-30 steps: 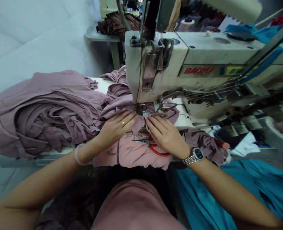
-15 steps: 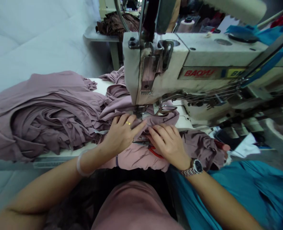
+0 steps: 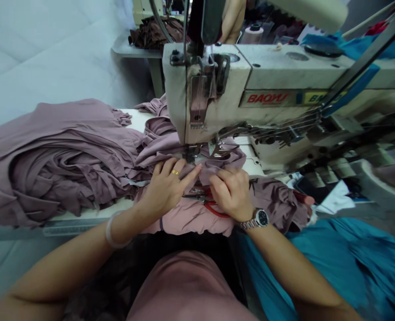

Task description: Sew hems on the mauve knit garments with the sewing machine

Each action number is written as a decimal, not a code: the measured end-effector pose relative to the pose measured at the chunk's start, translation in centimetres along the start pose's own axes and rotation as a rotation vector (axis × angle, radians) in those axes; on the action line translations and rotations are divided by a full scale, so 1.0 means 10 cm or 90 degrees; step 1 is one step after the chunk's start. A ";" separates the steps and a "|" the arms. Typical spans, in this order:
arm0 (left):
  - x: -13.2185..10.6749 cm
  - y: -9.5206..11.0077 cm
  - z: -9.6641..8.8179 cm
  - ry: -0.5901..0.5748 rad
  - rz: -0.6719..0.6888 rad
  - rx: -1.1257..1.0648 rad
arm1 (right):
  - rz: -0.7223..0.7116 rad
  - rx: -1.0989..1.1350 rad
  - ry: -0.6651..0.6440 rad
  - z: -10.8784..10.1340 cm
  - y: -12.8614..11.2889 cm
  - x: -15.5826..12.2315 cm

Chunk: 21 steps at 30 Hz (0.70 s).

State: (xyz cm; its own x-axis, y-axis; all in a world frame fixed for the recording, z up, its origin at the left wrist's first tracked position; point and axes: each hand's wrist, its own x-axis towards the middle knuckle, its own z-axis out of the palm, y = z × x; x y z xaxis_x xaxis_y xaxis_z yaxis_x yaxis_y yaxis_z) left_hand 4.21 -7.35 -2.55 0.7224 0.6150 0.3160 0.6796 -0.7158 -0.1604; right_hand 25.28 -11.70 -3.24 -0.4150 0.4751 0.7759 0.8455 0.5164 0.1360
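Observation:
A mauve fabric piece (image 3: 190, 216) lies on the sewing machine (image 3: 237, 102) bed, running under the presser foot (image 3: 192, 154). My left hand (image 3: 165, 187), with a gold ring, lies flat on the cloth with fingers stretched toward the foot. My right hand (image 3: 230, 191), a watch on its wrist, has its fingers curled and pinches a fold of the same cloth just right of the foot. Red-handled scissors (image 3: 210, 205) lie on the cloth between and under my hands.
A big heap of mauve garments (image 3: 60, 156) fills the table's left side. Teal cloth (image 3: 337, 263) hangs at the lower right. A second table with brown fabric (image 3: 150, 31) stands behind. A thread cone (image 3: 250, 33) sits behind the machine.
My right hand went from lying flat to curling its fingers on a fold of cloth. Both hands shifted slightly left, close to the presser foot.

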 end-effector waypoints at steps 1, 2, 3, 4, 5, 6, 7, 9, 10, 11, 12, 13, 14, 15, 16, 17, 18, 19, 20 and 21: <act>-0.01 -0.01 0.00 0.000 0.003 -0.003 | 0.013 0.015 -0.035 0.03 0.02 0.00; -0.02 -0.02 0.00 0.002 0.007 -0.007 | 0.023 0.037 -0.076 0.05 0.03 0.00; -0.03 -0.03 -0.01 0.005 0.013 -0.012 | 0.027 0.060 -0.119 0.07 0.04 -0.01; -0.04 -0.05 -0.02 0.008 0.020 -0.015 | 0.022 0.077 -0.160 0.08 0.05 -0.02; -0.06 -0.06 -0.03 0.010 0.026 -0.014 | 0.011 0.084 -0.195 0.08 0.05 -0.04; -0.08 -0.08 -0.04 0.011 0.027 -0.007 | 0.001 0.078 -0.222 0.08 0.05 -0.04; -0.10 -0.08 -0.06 0.008 0.022 0.004 | -0.006 0.065 -0.241 0.08 0.04 -0.05; -0.12 -0.08 -0.09 0.003 0.000 0.026 | -0.011 0.037 -0.251 0.07 0.02 -0.05; -0.13 -0.07 -0.10 0.004 -0.010 0.031 | -0.011 0.031 -0.244 0.08 0.00 -0.05; -0.13 -0.05 -0.10 0.011 -0.014 0.030 | -0.009 0.029 -0.234 0.08 -0.01 -0.04; -0.14 -0.04 -0.10 0.020 -0.011 0.024 | -0.005 0.033 -0.224 0.10 -0.02 -0.04; -0.13 -0.03 -0.10 0.032 -0.004 0.014 | 0.000 0.043 -0.216 0.11 -0.03 -0.04; -0.13 -0.02 -0.10 0.042 0.003 0.002 | 0.010 0.061 -0.209 0.13 -0.04 -0.04; -0.12 -0.02 -0.10 0.044 0.008 -0.006 | 0.024 0.084 -0.202 0.14 -0.05 -0.04; -0.12 -0.02 -0.10 0.039 0.008 -0.010 | 0.047 0.110 -0.195 0.16 -0.07 -0.04; -0.11 -0.02 -0.10 0.029 0.005 -0.008 | 0.074 0.138 -0.188 0.17 -0.08 -0.04; -0.10 -0.02 -0.10 0.017 0.000 -0.002 | 0.102 0.164 -0.178 0.18 -0.09 -0.05; -0.09 -0.03 -0.11 0.008 -0.009 0.006 | 0.126 0.184 -0.171 0.18 -0.10 -0.04; -0.08 -0.03 -0.11 0.003 -0.019 0.013 | 0.145 0.198 -0.166 0.19 -0.12 -0.04; -0.08 -0.04 -0.12 0.006 -0.030 0.016 | 0.155 0.205 -0.164 0.19 -0.14 -0.04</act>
State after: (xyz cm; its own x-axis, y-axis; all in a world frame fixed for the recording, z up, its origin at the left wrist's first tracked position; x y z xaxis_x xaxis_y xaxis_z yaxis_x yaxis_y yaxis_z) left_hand 3.25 -7.96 -1.64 0.6884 0.6444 0.3329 0.7158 -0.6776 -0.1686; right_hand 23.66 -11.25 -4.91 -0.3225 0.7498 0.5778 0.7978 0.5438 -0.2603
